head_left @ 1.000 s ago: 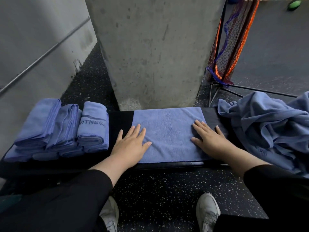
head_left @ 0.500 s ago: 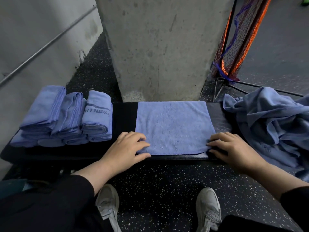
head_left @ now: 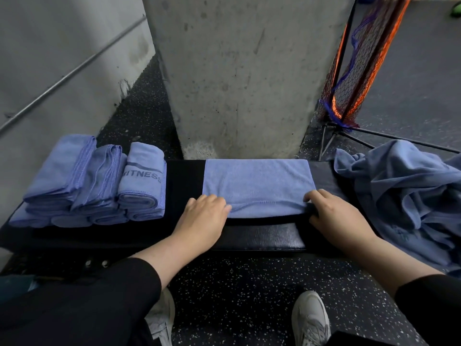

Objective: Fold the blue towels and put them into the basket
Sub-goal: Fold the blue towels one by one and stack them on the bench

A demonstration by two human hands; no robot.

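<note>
A blue towel (head_left: 257, 186) lies flat across the middle of a black padded bench (head_left: 262, 237). My left hand (head_left: 203, 218) grips its near left corner and my right hand (head_left: 331, 216) grips its near right corner; the near edge is lifted and puckered, drawn back from the bench's front. Several folded blue towels (head_left: 97, 183) are stacked on the bench's left end, one printed with "FITNESS". A heap of unfolded blue towels (head_left: 404, 196) lies on the right end. No basket is in view.
A concrete pillar (head_left: 237, 76) rises right behind the bench. An orange and black net on a metal stand (head_left: 354, 71) stands at the back right. A grey wall with a rail (head_left: 62, 78) runs along the left. My shoes (head_left: 309, 318) rest on speckled black floor.
Both hands slid from flat on the towel to its near corners and curled round them. The near edge has since lifted off the bench's front and moved away from me.
</note>
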